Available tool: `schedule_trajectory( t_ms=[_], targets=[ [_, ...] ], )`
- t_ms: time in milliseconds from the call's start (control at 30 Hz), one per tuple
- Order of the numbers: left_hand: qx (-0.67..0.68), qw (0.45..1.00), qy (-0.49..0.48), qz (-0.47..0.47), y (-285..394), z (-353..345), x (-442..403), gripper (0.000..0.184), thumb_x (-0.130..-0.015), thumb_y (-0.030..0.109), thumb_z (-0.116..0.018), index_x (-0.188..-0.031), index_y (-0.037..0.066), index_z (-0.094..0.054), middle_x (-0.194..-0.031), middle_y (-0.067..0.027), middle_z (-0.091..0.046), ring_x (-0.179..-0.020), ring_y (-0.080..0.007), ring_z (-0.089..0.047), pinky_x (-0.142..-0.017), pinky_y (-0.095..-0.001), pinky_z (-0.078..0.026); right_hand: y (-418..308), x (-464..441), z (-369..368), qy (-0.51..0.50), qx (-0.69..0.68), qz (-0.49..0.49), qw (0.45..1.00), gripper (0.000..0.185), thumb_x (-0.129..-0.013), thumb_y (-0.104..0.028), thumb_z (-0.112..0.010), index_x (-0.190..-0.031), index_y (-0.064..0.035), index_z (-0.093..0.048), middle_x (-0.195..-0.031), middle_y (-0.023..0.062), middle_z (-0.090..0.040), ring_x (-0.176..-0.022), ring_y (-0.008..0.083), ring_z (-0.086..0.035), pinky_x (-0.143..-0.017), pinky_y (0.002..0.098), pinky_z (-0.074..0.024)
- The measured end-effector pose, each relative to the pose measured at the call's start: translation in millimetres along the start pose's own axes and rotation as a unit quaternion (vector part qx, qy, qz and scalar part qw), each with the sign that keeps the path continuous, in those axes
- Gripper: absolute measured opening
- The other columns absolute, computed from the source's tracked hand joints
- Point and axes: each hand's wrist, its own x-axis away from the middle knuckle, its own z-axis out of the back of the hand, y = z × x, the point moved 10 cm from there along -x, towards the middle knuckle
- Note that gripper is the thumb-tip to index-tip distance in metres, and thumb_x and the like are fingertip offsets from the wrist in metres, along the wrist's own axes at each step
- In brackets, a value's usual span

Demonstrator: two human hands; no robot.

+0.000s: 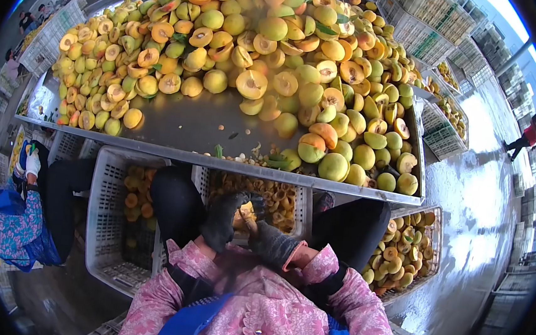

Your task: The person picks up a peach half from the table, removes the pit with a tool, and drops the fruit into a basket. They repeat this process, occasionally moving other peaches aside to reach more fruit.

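Observation:
In front of my lap, my gloved left hand [221, 219] is closed around a yellow peach half [244, 216]. The dark-gloved right hand [273, 242] meets it from the other side, fingers curled in a grip at the fruit's edge. Something thin shows between those fingers and the peach, too small to identify. Below and beyond both hands, a crate [304, 209] between my knees holds many small brownish-orange pieces.
A metal table [202, 121] heaped with halved peaches [252, 84] spans the front. Crates with fruit stand at my left [101, 217] and right [436, 244]. A co-worker [14, 226] sits at far left. Another person [530, 133] walks on the wet floor at right.

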Motion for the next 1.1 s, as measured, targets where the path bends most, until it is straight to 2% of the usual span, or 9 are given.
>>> schedule_trajectory(
  t_ms=[233,333,400,500,633,767,867,967,1100],
  targets=[
    [-0.073,0.985,0.117,-0.099,9.8,13.4,16.7,0.034,-0.079,0.008,-0.051,-0.112,-0.001,-0.053,-0.103,-0.0129,-0.061,-0.094,-0.0203,-0.059,-0.083,-0.0313,-0.046,-13.8,2.4,6.9,0.010,0.058,0.113,0.992,0.034,-0.077,-0.011,-0.049,-0.107,0.0048,-0.053,-0.080,0.0225,-0.053,-0.069,0.0340,-0.053,-0.059,0.0369,-0.0404],
    [-0.026,0.988,0.140,-0.052,-7.1,11.7,15.4,0.032,-0.080,0.010,-0.051,-0.110,0.000,-0.054,-0.101,-0.0124,-0.061,-0.094,-0.0211,-0.059,-0.083,-0.0325,-0.046,10.0,-2.8,9.4,0.044,0.025,-0.072,0.996,0.021,-0.079,-0.013,-0.048,-0.085,0.0000,-0.063,-0.077,0.0198,-0.053,-0.067,0.0328,-0.051,-0.061,0.0372,-0.0401],
    [0.062,0.987,0.151,0.011,-19.7,11.4,13.1,0.030,-0.081,0.012,-0.050,-0.108,0.000,-0.055,-0.100,-0.0120,-0.061,-0.092,-0.0211,-0.059,-0.082,-0.0329,-0.047,24.3,-0.2,-1.5,0.026,0.052,-0.141,0.988,0.021,-0.079,-0.014,-0.048,-0.085,-0.0014,-0.063,-0.075,0.0184,-0.052,-0.065,0.0315,-0.051,-0.062,0.0377,-0.0402],
    [0.164,0.969,0.172,0.063,-15.1,12.9,10.8,0.027,-0.083,0.015,-0.050,-0.104,0.001,-0.058,-0.096,-0.0100,-0.063,-0.088,-0.0184,-0.060,-0.079,-0.0311,-0.047,29.4,-7.4,-26.8,-0.011,0.124,-0.035,0.992,0.029,-0.079,-0.016,-0.050,-0.103,-0.0013,-0.056,-0.075,0.0179,-0.052,-0.066,0.0311,-0.051,-0.063,0.0392,-0.0414],
    [0.113,0.971,0.210,0.031,3.8,22.1,12.5,0.027,-0.086,0.021,-0.052,-0.098,0.000,-0.064,-0.092,-0.0069,-0.064,-0.082,-0.0138,-0.060,-0.075,-0.0276,-0.047,4.3,-9.5,-12.9,0.008,-0.010,0.027,1.000,0.047,-0.078,-0.018,-0.056,-0.120,-0.0014,-0.042,-0.081,0.0197,-0.055,-0.073,0.0332,-0.055,-0.065,0.0398,-0.0437],
    [0.275,0.934,0.189,0.129,-22.9,10.6,12.5,0.029,-0.086,0.023,-0.051,-0.098,0.000,-0.064,-0.092,-0.0083,-0.065,-0.083,-0.0145,-0.061,-0.076,-0.0281,-0.048,-2.3,-13.3,-4.8,-0.013,-0.062,-0.008,0.998,0.051,-0.079,-0.018,-0.059,-0.122,-0.0006,-0.038,-0.086,0.0217,-0.057,-0.080,0.0327,-0.057,-0.069,0.0371,-0.0446],
    [0.124,0.984,0.120,0.046,-16.8,9.5,4.7,0.031,-0.086,0.024,-0.050,-0.099,-0.001,-0.063,-0.094,-0.0092,-0.065,-0.085,-0.0159,-0.061,-0.078,-0.0289,-0.048,-9.1,-11.6,1.4,0.039,-0.081,0.073,0.993,0.050,-0.082,-0.019,-0.058,-0.124,-0.0006,-0.036,-0.086,0.0179,-0.058,-0.080,0.0306,-0.058,-0.068,0.0346,-0.0447],
    [0.154,0.982,0.097,0.041,-24.3,6.8,4.1,0.033,-0.087,0.025,-0.048,-0.100,-0.002,-0.062,-0.095,-0.0095,-0.064,-0.086,-0.0167,-0.061,-0.079,-0.0295,-0.047,-27.1,-8.3,10.8,0.027,-0.058,0.137,0.989,0.044,-0.085,-0.020,-0.057,-0.121,-0.0002,-0.041,-0.085,0.0142,-0.059,-0.078,0.0286,-0.058,-0.069,0.0327,-0.0449],
    [0.178,0.975,0.126,0.039,-16.5,9.6,6.5,0.029,-0.080,0.019,-0.053,-0.103,0.001,-0.059,-0.092,-0.0104,-0.064,-0.084,-0.0192,-0.063,-0.074,-0.0309,-0.049,9.5,-5.7,-15.3,-0.092,-0.281,-0.050,0.954,0.032,-0.086,-0.020,-0.055,-0.111,-0.0001,-0.051,-0.089,0.0147,-0.058,-0.079,0.0284,-0.058,-0.070,0.0326,-0.0449]
  ],
)
